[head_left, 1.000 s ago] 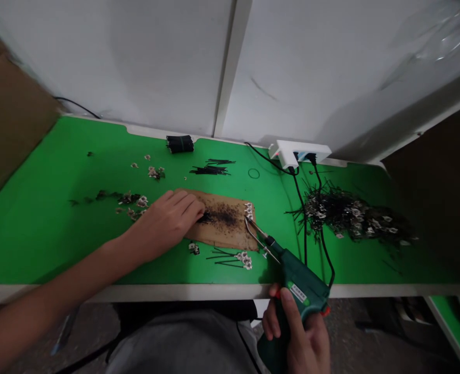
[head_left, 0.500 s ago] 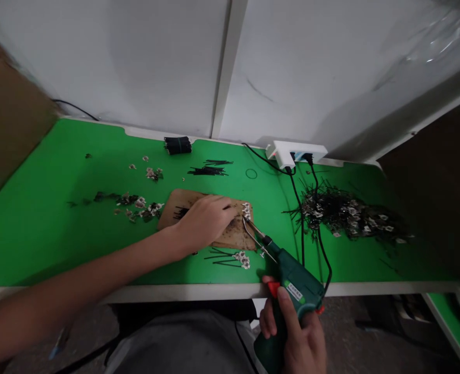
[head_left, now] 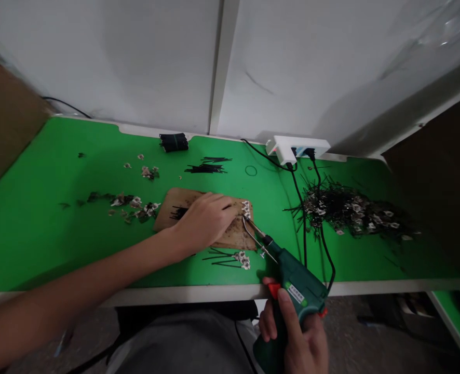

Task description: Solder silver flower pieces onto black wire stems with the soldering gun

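My right hand grips the handle of a green soldering gun, its metal tip reaching up to the right end of a scorched brown board. My left hand rests on that board with its fingers curled and pressed down beside a small white part close to the tip. What sits under the fingers is hidden. Thin black wires joined to small white parts lie just in front of the board.
A green bench top meets a white wall. A white power strip with black cords stands at the back. A heap of wired parts lies right, loose parts left, a black wire bundle and cut wires behind.
My left hand slid right along the board, from its left part to next to the soldering tip. The right hand with the gun stayed almost still.
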A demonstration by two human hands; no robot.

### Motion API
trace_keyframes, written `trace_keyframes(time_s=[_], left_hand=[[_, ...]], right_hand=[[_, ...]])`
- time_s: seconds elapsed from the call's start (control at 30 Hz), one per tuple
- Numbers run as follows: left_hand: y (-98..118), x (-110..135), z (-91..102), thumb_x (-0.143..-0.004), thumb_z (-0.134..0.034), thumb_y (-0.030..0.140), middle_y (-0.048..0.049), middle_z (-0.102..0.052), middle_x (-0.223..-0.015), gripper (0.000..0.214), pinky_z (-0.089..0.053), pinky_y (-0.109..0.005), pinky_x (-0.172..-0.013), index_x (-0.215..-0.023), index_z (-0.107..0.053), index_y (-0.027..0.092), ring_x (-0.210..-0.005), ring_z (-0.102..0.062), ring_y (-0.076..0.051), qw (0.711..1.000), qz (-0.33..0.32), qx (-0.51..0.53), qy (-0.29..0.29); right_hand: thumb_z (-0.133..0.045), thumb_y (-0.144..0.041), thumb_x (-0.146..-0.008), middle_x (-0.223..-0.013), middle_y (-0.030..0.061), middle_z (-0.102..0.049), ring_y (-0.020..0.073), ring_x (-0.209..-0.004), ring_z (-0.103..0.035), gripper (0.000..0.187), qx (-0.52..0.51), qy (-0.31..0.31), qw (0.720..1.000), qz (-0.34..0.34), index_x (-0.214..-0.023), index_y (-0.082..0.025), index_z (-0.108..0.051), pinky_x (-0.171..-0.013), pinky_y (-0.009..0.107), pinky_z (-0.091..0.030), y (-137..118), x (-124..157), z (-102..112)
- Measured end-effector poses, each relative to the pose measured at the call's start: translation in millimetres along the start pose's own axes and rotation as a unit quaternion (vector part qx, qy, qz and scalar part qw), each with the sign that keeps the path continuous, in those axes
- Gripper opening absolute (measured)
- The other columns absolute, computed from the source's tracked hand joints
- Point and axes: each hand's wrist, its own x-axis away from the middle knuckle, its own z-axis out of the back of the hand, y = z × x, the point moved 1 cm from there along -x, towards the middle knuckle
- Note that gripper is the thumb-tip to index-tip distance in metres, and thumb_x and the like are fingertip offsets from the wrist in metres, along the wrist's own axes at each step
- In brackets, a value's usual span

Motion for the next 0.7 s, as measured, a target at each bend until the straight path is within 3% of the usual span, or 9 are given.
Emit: trace_keyframes(time_s=[0.3,0.43,0.57,0.7], left_hand=[[0,-1,-1.4,-0.103,-0.048,0.019,-0.0072,-0.066,-0.093,0.022,-0.045,-0.033,-0.081,-0.096,-0.068,0.014,-0.087,-0.059,-0.02,1.0,0.001,-0.002,-0.011],[1,-2,-1.4,-0.103,-0.046,0.018,-0.0076,-0.065,-0.092,0.024,-0.045,-0.034,-0.08,-0.094,-0.068,0.013,-0.086,-0.058,-0.02,1.0,-0.002,0.002,-0.011],[1,-1,-1.4,-0.102,-0.046,0.017,-0.0079,-0.066,-0.092,0.024,-0.046,-0.034,-0.079,-0.095,-0.069,0.013,-0.087,-0.059,-0.021,1.0,0.001,0.0,-0.005],[1,-1,-1.1,-0.101,-0.048,0.016,-0.0071,-0.065,-0.09,0.023,-0.045,-0.032,-0.077,-0.091,-0.068,0.013,-0.084,-0.058,-0.02,1.0,0.002,-0.01,-0.006]], right_hand=[[-0.078,-0.049,-0.082,-0.047,-0.0072,-0.046,0.0096,-0.042,-0.04,0.034,0.008,0.001,1.0,0.007,-0.088,-0.018,-0.064,-0.044,0.024,-0.033,-2,1,1],[-0.074,-0.049,-0.085,-0.045,-0.005,-0.048,0.0116,-0.041,-0.044,0.033,0.038,-0.009,0.997,0.059,-0.079,-0.02,-0.059,-0.043,0.025,-0.036,5,1,-2],[-0.069,-0.044,-0.09,-0.047,-0.0053,-0.051,0.0108,-0.041,-0.045,0.027,0.027,0.015,0.993,0.114,-0.093,-0.017,-0.064,-0.045,0.024,-0.034,13,7,-9],[-0.064,-0.038,-0.094,-0.047,-0.0076,-0.049,0.01,-0.042,-0.043,0.02,-0.016,0.027,0.992,0.125,-0.101,-0.019,-0.064,-0.047,0.024,-0.033,13,12,-13]])
